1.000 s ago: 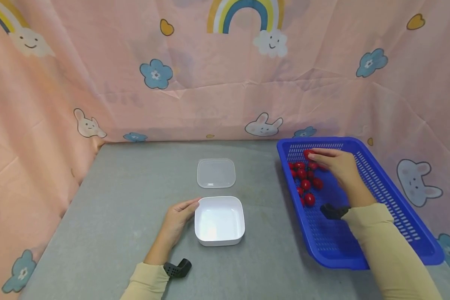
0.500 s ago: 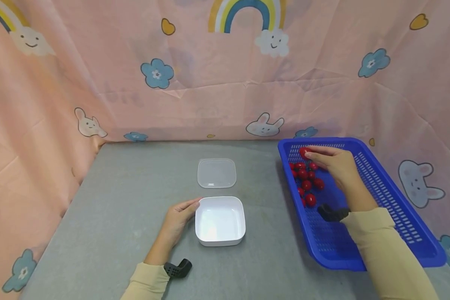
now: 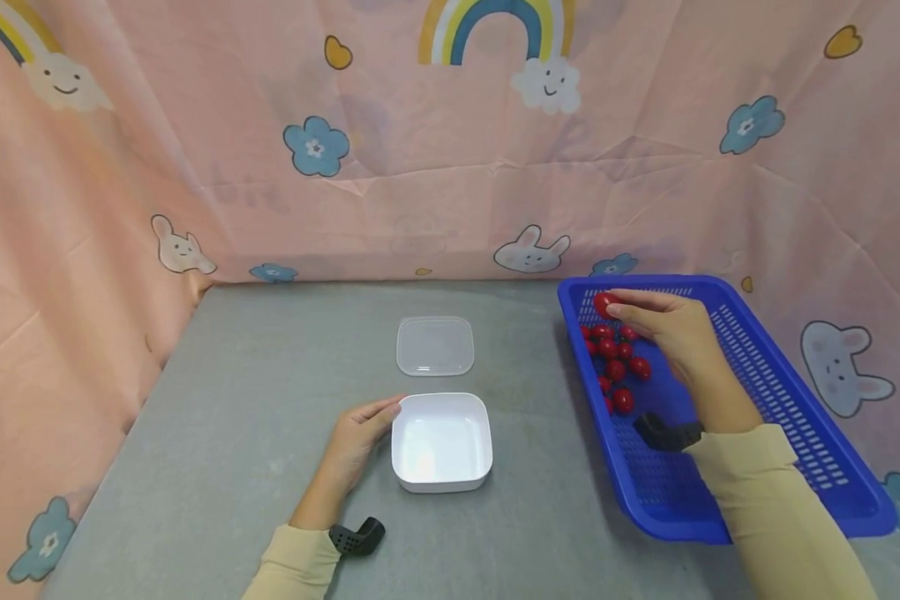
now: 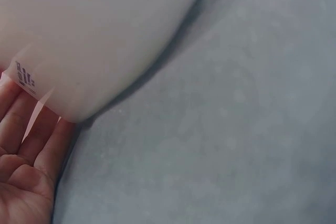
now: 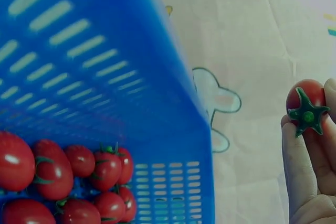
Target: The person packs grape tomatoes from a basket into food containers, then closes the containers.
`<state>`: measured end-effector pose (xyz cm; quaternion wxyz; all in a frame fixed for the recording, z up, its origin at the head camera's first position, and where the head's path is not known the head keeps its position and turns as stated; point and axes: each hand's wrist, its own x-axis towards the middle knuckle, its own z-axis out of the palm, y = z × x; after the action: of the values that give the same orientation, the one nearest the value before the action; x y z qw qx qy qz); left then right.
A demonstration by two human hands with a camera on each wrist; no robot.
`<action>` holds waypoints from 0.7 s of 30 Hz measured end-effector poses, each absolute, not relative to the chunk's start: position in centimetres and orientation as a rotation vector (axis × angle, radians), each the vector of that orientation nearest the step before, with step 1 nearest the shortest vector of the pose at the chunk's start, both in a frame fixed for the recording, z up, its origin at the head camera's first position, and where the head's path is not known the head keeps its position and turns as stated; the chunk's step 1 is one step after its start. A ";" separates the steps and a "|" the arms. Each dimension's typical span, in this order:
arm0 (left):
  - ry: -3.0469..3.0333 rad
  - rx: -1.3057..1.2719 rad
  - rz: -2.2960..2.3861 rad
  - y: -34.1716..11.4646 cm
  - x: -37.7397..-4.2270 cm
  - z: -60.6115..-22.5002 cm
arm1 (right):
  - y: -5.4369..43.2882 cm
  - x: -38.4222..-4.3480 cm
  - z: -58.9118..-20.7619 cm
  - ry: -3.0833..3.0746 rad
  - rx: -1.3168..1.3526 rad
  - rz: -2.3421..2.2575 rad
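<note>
Right hand pinches tomato at fingertips, above blue basket.

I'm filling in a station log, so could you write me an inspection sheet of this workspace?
Surface: grey tabletop, no spill seen.
Container: white container, open-topped, resting on the table.
Lid: translucent lid, lying apart, beyond the container.
Basket: blue basket, on the right, with loose tomatoes grouped toward its far left part.
Clutter: nothing seen.
Left hand: touches the container's far left corner.
Right hand: pinches one red tomato above the basket.
Cables: nothing seen.
Surroundings: pink printed cloth behind the table and at both sides.
</note>
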<state>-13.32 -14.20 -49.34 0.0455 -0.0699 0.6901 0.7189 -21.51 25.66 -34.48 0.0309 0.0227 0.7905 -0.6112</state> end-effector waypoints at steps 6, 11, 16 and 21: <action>2.089 -0.225 2.217 -14.2 -13.3 -49.3 | 24.8 -20.9 -34.3 2.515 0.041 -1.788; 2.081 -0.227 2.231 -14.2 -13.2 -49.2 | 24.4 -20.9 -34.3 2.478 0.008 -1.848; 2.095 -0.207 2.234 -14.1 -13.2 -49.1 | 23.9 -20.4 -34.0 2.453 -0.032 -1.890; 2.097 -0.219 2.224 -14.1 -13.3 -49.1 | 23.1 -19.8 -33.6 2.500 -0.032 -1.801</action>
<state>-13.26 -14.11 -49.11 0.0383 -0.0713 0.6838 0.7252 -19.84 23.13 -33.61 0.0304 -0.0104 0.8110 -0.5842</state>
